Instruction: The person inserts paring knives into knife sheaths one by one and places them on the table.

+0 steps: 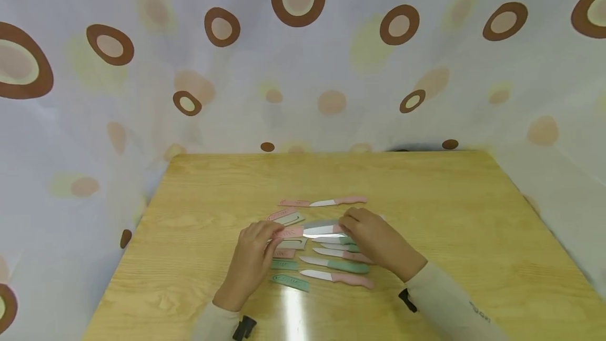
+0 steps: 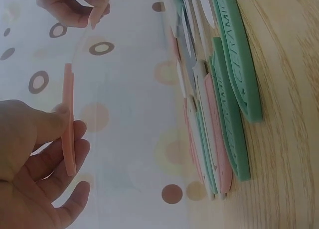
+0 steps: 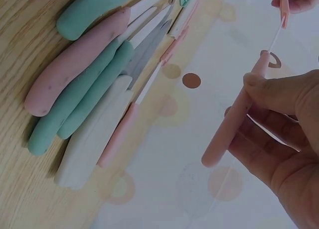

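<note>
My left hand [image 1: 253, 254] pinches a pink blade sheath [image 2: 69, 119] between thumb and fingers, above the table. In my right hand [image 1: 379, 238] is the pink handle of a knife [image 3: 232, 119], gripped with the thumb on top. Its white blade [image 1: 322, 230] points left, lined up with the sheath, and the tip end is right at the sheath's mouth. Below the hands lie several more knives, among them a green-handled knife [image 1: 347, 266] and a pink-handled knife [image 1: 352, 279], blades to the left.
Loose sheaths lie left of the knives, including a green sheath [image 1: 290, 282] nearest the front. Farther back, a pink-handled knife [image 1: 351, 200] has its tip at a pink sheath [image 1: 293, 203]. A white-handled knife [image 3: 94, 134] lies among the others. Patterned cloth [image 1: 303, 67] hangs behind the wooden table [image 1: 213, 183].
</note>
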`<state>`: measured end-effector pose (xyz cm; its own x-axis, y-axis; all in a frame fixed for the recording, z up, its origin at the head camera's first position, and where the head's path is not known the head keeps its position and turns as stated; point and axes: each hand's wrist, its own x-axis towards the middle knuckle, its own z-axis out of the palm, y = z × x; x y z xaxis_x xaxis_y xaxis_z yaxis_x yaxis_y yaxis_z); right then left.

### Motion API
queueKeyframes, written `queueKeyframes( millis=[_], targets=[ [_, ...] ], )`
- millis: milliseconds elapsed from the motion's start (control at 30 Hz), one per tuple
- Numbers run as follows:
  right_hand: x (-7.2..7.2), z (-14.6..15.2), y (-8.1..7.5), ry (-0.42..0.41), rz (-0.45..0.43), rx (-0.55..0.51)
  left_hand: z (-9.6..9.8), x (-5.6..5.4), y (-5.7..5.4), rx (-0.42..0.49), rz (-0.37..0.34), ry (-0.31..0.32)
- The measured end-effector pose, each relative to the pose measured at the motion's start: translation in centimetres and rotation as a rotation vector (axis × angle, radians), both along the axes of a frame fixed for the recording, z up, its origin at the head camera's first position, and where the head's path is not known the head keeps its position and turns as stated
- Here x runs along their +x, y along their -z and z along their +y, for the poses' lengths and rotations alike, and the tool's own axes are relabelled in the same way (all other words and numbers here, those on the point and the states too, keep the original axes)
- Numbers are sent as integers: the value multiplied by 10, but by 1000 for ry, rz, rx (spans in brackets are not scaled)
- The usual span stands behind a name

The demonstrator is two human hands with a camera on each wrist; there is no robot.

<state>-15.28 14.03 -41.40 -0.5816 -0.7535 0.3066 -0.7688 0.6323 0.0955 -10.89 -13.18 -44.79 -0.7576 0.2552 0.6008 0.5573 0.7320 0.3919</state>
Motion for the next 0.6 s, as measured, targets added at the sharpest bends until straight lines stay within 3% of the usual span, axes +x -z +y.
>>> queueKeyframes(
  millis=[333, 467, 600],
  targets=[
    [-1, -1, -6, -19, -8, -40, 4, -7, -6, -32, -4, 33],
    [4, -8, -6, -36, -50, -53, 16, -7, -3, -91, 49, 77],
    [11, -13, -5, -26, -86, -62, 30, -8, -5, -171, 88, 81]
  ],
)
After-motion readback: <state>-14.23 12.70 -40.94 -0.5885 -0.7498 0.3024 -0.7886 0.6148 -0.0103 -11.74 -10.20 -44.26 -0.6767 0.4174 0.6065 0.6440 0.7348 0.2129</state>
